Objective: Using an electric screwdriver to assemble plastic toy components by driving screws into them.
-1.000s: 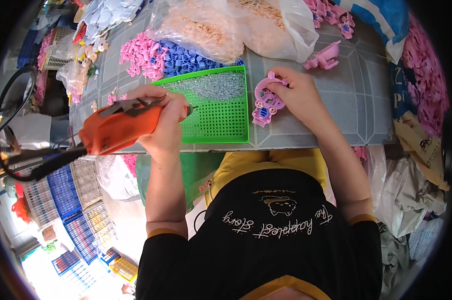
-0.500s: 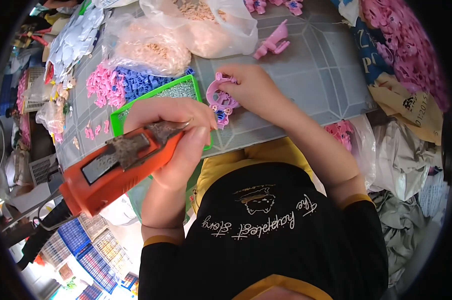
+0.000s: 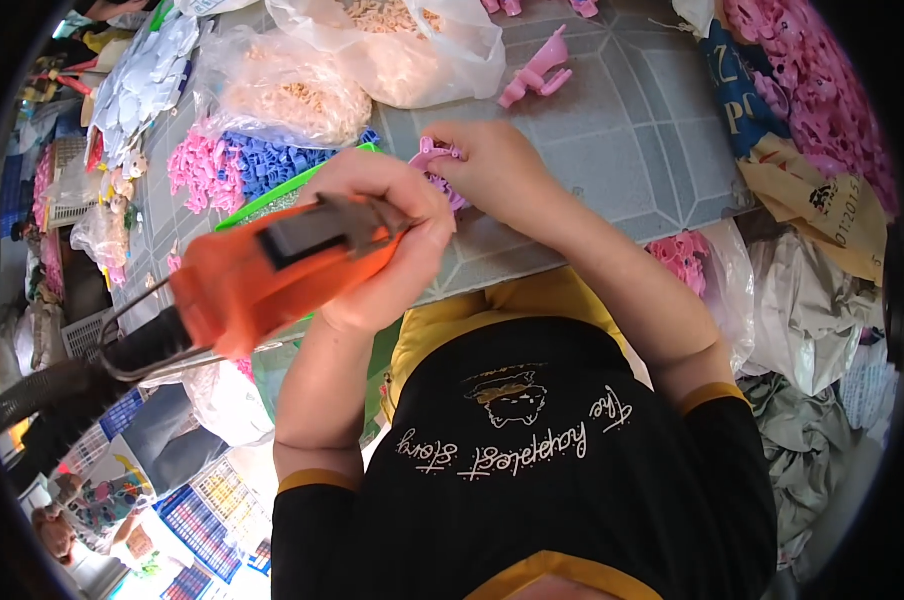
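Observation:
My left hand [image 3: 397, 225] is wrapped round an orange corded electric screwdriver [image 3: 247, 272], slightly blurred, with a black cable trailing to the lower left. Its front end is hidden by the hand. Close beside it, my right hand [image 3: 497, 170] pinches a curved pink-purple plastic part [image 3: 433, 152] over the table. The left hand covers some of that part. Behind the screwdriver sits a shallow green tray [image 3: 290, 184] with small silver pieces in it, probably screws; most of it is hidden.
Pink pieces [image 3: 200, 172] and blue pieces [image 3: 277, 160] lie piled behind the tray. Open plastic bags of beige pieces [image 3: 307, 100] stand farther back. Another pink part [image 3: 537, 72] rests on the grey table [image 3: 632, 120]. A sack of pink parts [image 3: 812, 90] is at the right.
My left hand and the screwdriver have moved right and away from me, nearer the plastic part. The part has tilted in my right hand, and more of it is now hidden.

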Demonstrator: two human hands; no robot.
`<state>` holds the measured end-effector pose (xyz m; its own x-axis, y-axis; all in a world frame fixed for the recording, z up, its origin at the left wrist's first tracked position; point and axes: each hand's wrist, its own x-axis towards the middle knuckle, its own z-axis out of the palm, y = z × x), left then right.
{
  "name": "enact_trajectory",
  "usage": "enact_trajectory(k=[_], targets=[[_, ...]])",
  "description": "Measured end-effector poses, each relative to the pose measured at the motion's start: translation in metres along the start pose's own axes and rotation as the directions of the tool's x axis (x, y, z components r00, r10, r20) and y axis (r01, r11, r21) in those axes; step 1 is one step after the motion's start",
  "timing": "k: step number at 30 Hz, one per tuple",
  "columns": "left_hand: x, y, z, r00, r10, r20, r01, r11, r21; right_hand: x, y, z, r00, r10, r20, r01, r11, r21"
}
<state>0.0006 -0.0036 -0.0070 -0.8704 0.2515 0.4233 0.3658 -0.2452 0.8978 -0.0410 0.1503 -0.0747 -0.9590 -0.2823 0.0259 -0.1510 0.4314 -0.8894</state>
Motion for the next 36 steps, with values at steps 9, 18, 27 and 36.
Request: enact_trajectory(k=[9, 18, 27, 36], targets=[[-0.010, 0.013, 0.016, 0.976, 0.071, -0.208, -0.046, 0.991, 0.123, -0.006, 0.001, -0.002, 1.000, 0.007, 0.022, -0.008, 0.998, 0.059], [-0.009, 0.038, 0.000, 0.904, 0.156, -0.398, -0.149, 0.988, 0.048, -0.085, 0.035, -0.125, 0.759, -0.202, 0.619, 0.005, 0.953, 0.304], [-0.013, 0.030, -0.005, 0.933, 0.182, -0.310, -0.169, 0.983, 0.068, -0.282, 0.252, -0.169, 0.674, 0.738, -0.011, -0.713, 0.647, -0.270], [-0.021, 0.032, -0.006, 0.938, 0.113, -0.327, -0.111, 0.994, 0.024, -0.313, 0.322, -0.139, 0.411, 0.832, -0.372, -0.911, 0.385, -0.147]])
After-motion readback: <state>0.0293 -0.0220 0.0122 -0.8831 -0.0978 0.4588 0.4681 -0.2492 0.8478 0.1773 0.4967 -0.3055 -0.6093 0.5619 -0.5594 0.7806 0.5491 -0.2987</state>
